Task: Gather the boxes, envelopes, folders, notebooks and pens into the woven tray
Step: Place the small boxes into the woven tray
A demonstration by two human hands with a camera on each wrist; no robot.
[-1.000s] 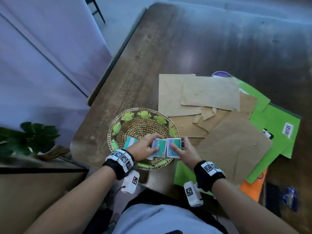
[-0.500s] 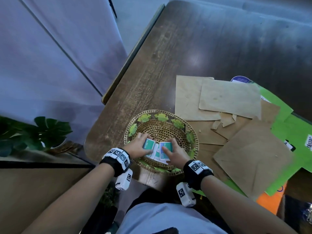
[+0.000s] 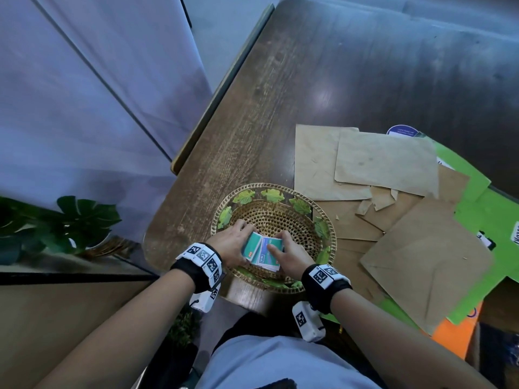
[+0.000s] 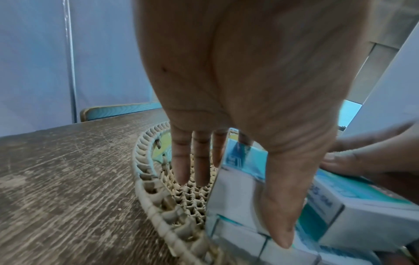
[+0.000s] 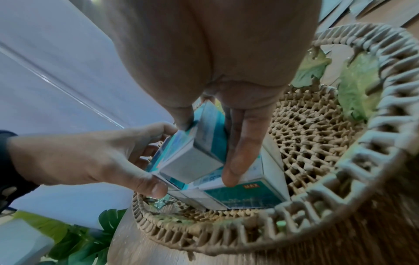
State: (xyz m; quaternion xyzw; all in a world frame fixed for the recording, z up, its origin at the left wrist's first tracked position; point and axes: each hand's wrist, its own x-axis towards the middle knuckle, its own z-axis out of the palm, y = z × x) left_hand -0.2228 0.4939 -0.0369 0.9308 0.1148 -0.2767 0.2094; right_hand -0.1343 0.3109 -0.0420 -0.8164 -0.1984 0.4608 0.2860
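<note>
A round woven tray [image 3: 332, 228] with green leaf trim sits at the table's near left corner. Several small teal-and-white boxes [image 3: 262, 252] lie piled in its near half. My left hand [image 3: 238, 242] grips the pile from the left, thumb on the near side and fingers behind. My right hand [image 3: 289, 252] grips it from the right. In the left wrist view the thumb [image 4: 281, 206] lies along a box [image 4: 235, 195] while other fingers reach down to the tray's weave [image 4: 145, 172]. In the right wrist view thumb and fingers [image 5: 238, 152] pinch the top box [image 5: 192, 165] inside the tray [image 5: 340, 172].
Several brown envelopes [image 3: 387, 161] overlap to the tray's right, a large one [image 3: 421, 259] nearest. Green folders [image 3: 500, 217] and an orange one [image 3: 455, 335] lie under them. The dark wooden table [image 3: 365, 66] stretches beyond. A leafy plant [image 3: 78, 223] stands past the table's left edge.
Both hands have carried the boxes from the tray's near right rim down into the tray and drawn together, so the boxes now form one pile.
</note>
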